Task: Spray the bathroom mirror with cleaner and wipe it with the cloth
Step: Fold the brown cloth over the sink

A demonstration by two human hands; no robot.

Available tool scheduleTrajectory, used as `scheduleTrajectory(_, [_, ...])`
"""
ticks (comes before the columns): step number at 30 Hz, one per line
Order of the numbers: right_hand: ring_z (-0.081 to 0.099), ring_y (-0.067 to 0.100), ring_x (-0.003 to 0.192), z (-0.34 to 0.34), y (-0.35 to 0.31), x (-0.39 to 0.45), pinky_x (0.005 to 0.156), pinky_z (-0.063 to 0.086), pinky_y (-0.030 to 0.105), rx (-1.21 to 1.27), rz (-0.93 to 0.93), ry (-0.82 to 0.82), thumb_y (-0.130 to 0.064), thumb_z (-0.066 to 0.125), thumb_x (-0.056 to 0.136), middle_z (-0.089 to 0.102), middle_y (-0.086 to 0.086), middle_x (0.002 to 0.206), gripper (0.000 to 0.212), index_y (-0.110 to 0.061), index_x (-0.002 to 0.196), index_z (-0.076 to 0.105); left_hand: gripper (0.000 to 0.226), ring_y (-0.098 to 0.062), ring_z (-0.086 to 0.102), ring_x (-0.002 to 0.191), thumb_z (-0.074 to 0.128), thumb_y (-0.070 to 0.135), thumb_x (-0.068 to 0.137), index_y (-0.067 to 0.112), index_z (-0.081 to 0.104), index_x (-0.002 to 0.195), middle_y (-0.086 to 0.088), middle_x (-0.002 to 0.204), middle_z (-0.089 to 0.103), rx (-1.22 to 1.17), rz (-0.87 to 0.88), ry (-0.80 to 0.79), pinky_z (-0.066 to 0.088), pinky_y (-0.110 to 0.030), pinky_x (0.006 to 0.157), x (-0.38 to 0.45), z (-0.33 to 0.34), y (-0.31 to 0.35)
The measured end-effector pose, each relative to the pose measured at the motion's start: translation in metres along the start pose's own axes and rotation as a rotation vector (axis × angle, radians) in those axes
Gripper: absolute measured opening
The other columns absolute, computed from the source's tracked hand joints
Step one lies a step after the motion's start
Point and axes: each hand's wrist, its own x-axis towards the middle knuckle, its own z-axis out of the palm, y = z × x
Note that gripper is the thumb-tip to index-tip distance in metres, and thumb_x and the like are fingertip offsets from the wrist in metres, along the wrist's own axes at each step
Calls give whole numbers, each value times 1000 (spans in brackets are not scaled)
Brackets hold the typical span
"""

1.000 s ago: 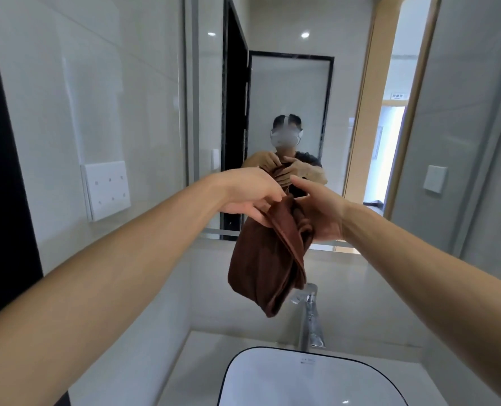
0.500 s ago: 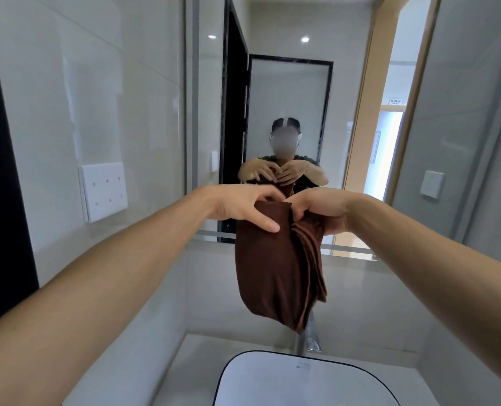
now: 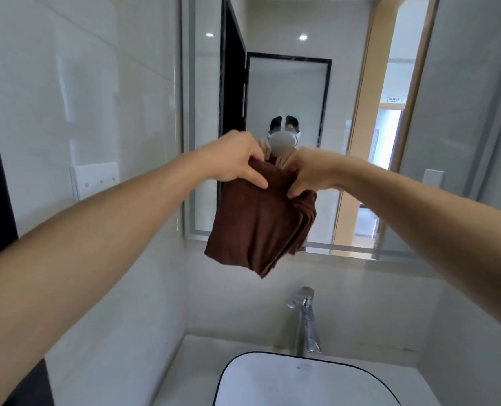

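A dark brown cloth [image 3: 255, 227], folded into a thick pad, hangs in the air in front of the lower part of the bathroom mirror [image 3: 287, 92]. My left hand [image 3: 237, 161] grips its top left edge with thumb in front. At the top right corner my right hand [image 3: 310, 174] pinches the cloth, fingers curled round the bunched folds. The mirror reflects a person with both hands raised and an open doorway behind. No spray bottle is in view.
A chrome tap [image 3: 306, 320] stands below the cloth, behind a white basin with a dark rim [image 3: 237, 364]. A white wall plate [image 3: 94, 180] sits on the left tiled wall. Another wall plate [image 3: 433, 177] is on the right wall.
Both hands have lifted the cloth higher and folded it into a squarer, flatter pad. The tap, hidden behind the cloth before, now shows fully below it.
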Motion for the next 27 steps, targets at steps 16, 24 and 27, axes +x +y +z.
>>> scheduleTrajectory(16, [61,28,103,51,13,44,79,45,32,-188,-188,245,-6,63,90,70,5,103,19,-9,106,72,13,-19,69,73,69,20,93,26,65,83,0,84,59,-365,-182,14,59,-31,49,-17,48,-45])
scheduleTrajectory(24, [62,27,96,87,-15,48,75,41,30,-111,-198,13,-9,64,92,62,3,92,18,-10,108,71,3,-28,71,77,70,17,93,15,69,93,-8,88,65,-375,-357,-127,62,-41,54,-58,64,-66])
scheduleTrajectory(27, [63,28,102,114,-31,43,80,45,31,-84,-202,-58,-10,65,91,68,7,103,24,-10,114,72,14,-32,73,83,74,16,89,8,73,100,-13,92,70,-316,-412,-184,64,-44,62,-84,77,-71])
